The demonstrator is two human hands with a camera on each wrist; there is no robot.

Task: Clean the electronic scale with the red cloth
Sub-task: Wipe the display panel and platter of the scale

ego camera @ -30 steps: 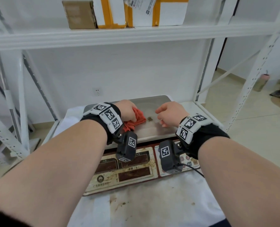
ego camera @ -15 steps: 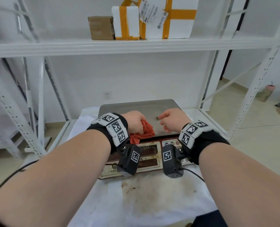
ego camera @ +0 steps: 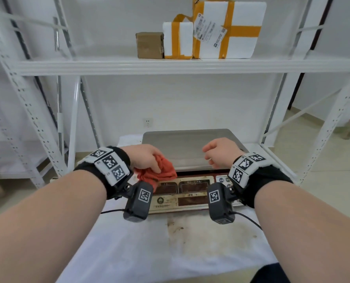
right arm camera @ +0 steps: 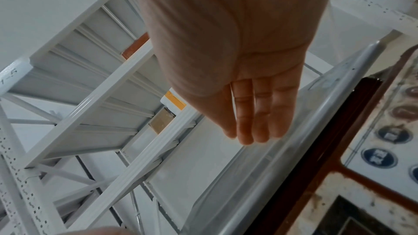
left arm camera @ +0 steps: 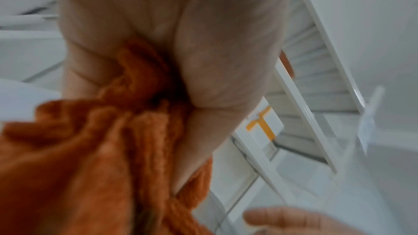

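Red cloth [ego camera: 155,172] bunched in left hand [ego camera: 145,159] grip at electronic scale [ego camera: 188,148] front edge, right hand [ego camera: 221,153] relaxed, empty

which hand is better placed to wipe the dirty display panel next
Left. The left hand already grips the red cloth at the stained display panel. The right hand is empty, over the weighing pan.

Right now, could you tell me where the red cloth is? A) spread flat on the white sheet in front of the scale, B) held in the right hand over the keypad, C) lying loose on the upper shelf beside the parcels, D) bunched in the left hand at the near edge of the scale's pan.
D: the left hand grips the bunched red cloth at the near edge of the electronic scale, while the right hand holds nothing.
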